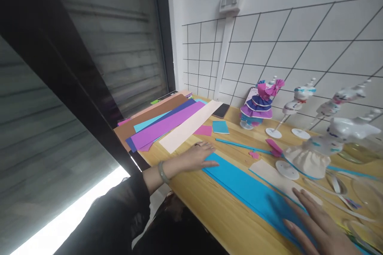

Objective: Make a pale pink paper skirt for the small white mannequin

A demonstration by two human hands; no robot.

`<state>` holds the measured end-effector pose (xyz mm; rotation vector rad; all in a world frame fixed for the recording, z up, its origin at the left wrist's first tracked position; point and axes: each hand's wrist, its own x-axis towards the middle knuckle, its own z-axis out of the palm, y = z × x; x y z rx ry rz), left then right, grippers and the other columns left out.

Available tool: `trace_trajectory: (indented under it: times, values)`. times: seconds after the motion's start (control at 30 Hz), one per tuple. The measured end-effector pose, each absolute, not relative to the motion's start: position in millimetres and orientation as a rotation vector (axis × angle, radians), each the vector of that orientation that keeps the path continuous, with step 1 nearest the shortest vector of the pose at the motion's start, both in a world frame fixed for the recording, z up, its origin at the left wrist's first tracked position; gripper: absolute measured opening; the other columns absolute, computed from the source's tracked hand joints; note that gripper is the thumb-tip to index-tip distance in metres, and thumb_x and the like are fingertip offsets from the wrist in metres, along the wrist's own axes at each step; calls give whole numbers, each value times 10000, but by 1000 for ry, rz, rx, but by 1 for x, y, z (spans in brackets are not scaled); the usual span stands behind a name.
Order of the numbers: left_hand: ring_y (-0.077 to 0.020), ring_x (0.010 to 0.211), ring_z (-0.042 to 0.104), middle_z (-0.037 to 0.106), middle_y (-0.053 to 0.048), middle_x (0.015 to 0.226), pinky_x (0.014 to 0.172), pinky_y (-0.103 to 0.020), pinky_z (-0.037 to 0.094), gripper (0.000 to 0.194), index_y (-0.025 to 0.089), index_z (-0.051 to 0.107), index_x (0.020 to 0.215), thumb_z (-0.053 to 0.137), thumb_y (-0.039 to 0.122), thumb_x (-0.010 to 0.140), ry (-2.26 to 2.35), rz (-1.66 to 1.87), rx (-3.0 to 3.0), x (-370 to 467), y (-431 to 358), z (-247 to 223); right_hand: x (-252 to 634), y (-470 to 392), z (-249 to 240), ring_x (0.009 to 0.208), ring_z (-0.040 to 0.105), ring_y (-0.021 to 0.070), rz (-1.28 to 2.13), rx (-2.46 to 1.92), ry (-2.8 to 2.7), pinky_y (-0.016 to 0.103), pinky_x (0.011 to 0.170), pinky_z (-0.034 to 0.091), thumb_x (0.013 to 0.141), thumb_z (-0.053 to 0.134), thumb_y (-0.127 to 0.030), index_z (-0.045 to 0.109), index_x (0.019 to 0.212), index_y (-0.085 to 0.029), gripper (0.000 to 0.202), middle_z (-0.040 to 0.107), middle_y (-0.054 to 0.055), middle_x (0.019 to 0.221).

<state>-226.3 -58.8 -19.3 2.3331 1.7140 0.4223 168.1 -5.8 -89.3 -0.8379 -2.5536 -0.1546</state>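
Observation:
A long blue strip of paper [242, 185], folded or in layers, lies on the wooden table in front of me. My left hand [197, 156] rests at its far-left end with the fingers stretched out and the thumb along its edge. Over the near-right end spreads my right hand [323, 223], open, its fingers apart and slightly blurred. A cream paper strip [281, 177] with a blue edge lies just beyond the blue one, near my right fingertips. I see nothing held in either hand.
Coloured paper strips [167, 127] lie fanned at the table's left end, beside a phone [220, 110]. Small mannequins [296, 99] on stands line the back, one in a ruffled paper dress [257, 107]. Pink scraps [203, 130], a blue square [220, 127] and ribbon loops [338, 183] lie about.

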Motion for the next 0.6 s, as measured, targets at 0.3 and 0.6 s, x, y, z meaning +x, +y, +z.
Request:
trace_trajectory:
  times: [0.3,0.6]
  values:
    - [-273,1102,612,648,-173,1167,984,-428,475,314,97,624,1139,481,312,960,2338,303,2027,-279,-1,-22,84,-1,-95,1261,574,375,-208,-635,-2630,523,932,575,959,455,-525,662,1314,-188,531,528,160,1461]
    - [-226,1073,615,600,-119,1247,906,-439,540,377,149,582,1237,593,367,930,2463,107,1857,-283,21,-33,84,-2,-104,1290,545,378,-164,-624,-2627,527,949,566,934,489,-570,663,1321,-204,560,550,145,1441]
